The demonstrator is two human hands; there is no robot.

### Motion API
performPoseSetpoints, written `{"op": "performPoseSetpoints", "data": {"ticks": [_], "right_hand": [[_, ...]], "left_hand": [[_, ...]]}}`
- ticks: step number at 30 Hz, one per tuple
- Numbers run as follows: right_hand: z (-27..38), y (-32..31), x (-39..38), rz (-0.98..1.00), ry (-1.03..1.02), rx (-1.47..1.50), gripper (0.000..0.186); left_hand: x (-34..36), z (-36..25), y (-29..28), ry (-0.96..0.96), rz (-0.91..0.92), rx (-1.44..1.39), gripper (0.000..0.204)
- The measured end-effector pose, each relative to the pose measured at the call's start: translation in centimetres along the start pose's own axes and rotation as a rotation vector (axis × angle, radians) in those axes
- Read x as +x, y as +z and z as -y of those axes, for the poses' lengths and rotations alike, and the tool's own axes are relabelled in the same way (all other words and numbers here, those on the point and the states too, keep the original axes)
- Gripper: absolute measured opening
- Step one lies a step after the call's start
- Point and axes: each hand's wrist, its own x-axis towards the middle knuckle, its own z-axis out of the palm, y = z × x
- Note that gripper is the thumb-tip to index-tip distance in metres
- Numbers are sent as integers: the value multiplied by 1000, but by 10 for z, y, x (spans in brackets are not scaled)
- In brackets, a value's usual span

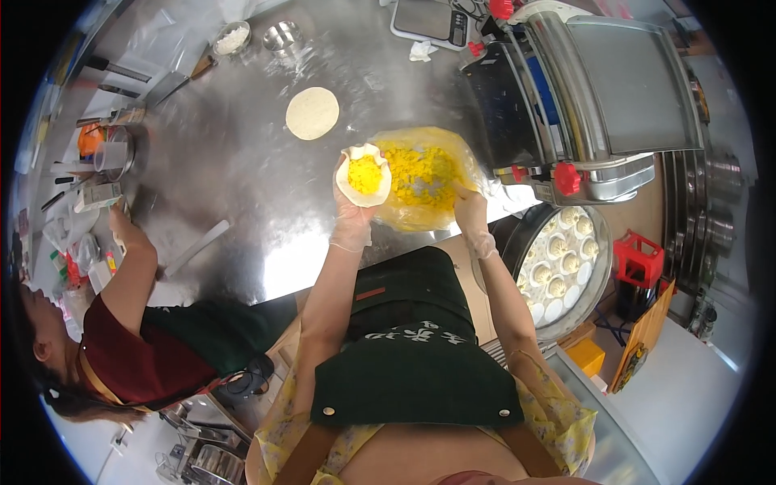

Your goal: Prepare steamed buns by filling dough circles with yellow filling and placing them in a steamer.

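Observation:
In my left hand (pixel 350 212), gloved in clear plastic, rests a round dough wrapper (pixel 352 192) cupped around a mound of yellow crumbly filling (pixel 364 175). Just to its right lies more of this filling in a basin lined with a clear plastic bag (pixel 396 220); grey patches of the bottom show through. My right hand (pixel 470 208), also gloved, is at the basin's right edge with its fingers closed. What those fingers grip, if anything, I cannot make out. Beyond my left hand a flat dough round (pixel 312 113) lies on the steel table.
A dough-rolling machine (pixel 566 89) stands at the right, near a steamer tray (pixel 608 267) of pleated buns. A scale (pixel 428 20) and small metal bowls (pixel 283 36) sit at the far side. At left, a co-worker's arm (pixel 133 242) reaches over the steel table (pixel 234 162).

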Motion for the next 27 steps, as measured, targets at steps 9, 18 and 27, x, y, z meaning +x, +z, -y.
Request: {"op": "performPoseSetpoints", "data": {"ticks": [9,18,27], "right_hand": [[61,44,13,369,114,290,35],[52,33,11,474,397,595,34],[70,-15,-21,293,350,655,35]], "left_hand": [[-25,-23,-13,25,-5,-18,27],[-27,-19,-18,29,42,-24,26],[-4,19,-17,-99,-143,-57,33]]}}
